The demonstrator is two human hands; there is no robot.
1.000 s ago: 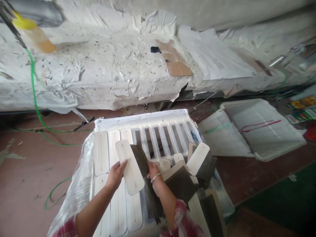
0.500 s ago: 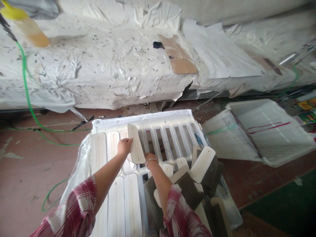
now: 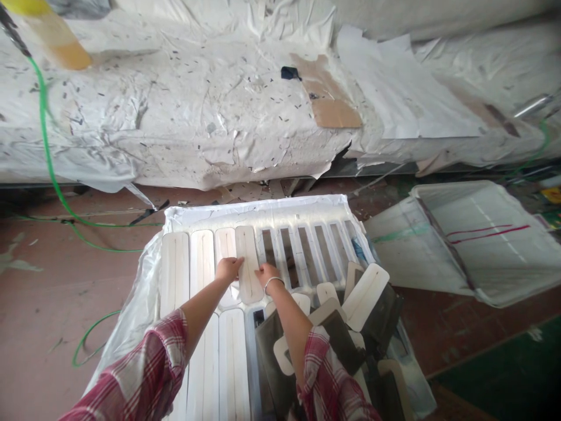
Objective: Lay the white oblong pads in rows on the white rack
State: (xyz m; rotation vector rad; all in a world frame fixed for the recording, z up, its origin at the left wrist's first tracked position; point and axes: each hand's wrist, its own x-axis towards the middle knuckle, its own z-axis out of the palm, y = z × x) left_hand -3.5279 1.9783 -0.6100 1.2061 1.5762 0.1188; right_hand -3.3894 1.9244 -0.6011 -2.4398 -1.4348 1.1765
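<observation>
A pale oblong panel (image 3: 248,275) with rounded ends lies over a slot of the white slotted rack (image 3: 302,213). My left hand (image 3: 229,269) pinches its left edge, and my right hand (image 3: 265,273), with a bracelet at the wrist, pinches its right edge. Similar panels (image 3: 174,269) lie side by side to the left and nearer the front. Right of the held panel, several slots show dark gaps. Loose pale pieces (image 3: 365,297) and dark sheets (image 3: 342,339) are heaped on the rack's right front, partly behind my right forearm.
Behind the rack runs a long bench (image 3: 184,117) under crumpled white covering, with a bottle of amber liquid (image 3: 65,49) at the left. A green hose (image 3: 48,158) hangs down to the floor. White bins (image 3: 486,234) stand at the right.
The held panel has gone from tilted and raised to lying straight in line with its neighbours. My right hand has come up to its right edge. The view has shifted slightly.
</observation>
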